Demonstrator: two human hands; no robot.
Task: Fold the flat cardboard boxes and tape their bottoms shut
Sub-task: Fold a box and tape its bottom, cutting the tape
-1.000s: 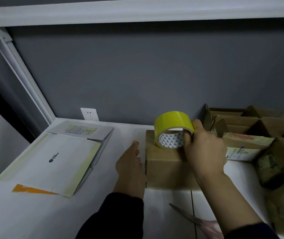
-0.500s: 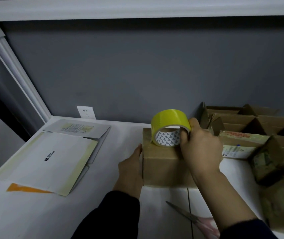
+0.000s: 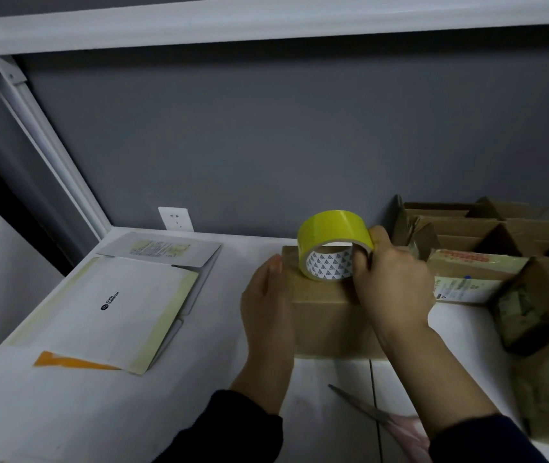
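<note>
Tape roll (image 3: 331, 225), glossy yellow: right hand (image 3: 393, 285) fingers (image 3: 362, 262) curled round | left hand (image 3: 266, 302) flat against cardboard box (image 3: 323, 315)

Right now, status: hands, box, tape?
Left hand flat against cardboard box left side. Right hand grips yellow tape roll on box top. Scissors on table, apart from box.

Your tape roll (image 3: 331, 225) carries glossy yellow plastic film on a white printed paper core (image 3: 328, 267). The box (image 3: 326, 315) beneath it is matt brown cardboard, smooth-faced. The tabletop (image 3: 99, 412) is smooth, matt white. The scissors (image 3: 359, 404) show dull metal blades and pink plastic handles. The flat white sheets (image 3: 116, 305) at your left look like matt paperboard. Your sleeves (image 3: 233, 429) are dark cloth, and the wall (image 3: 299, 128) is matt grey.
</note>
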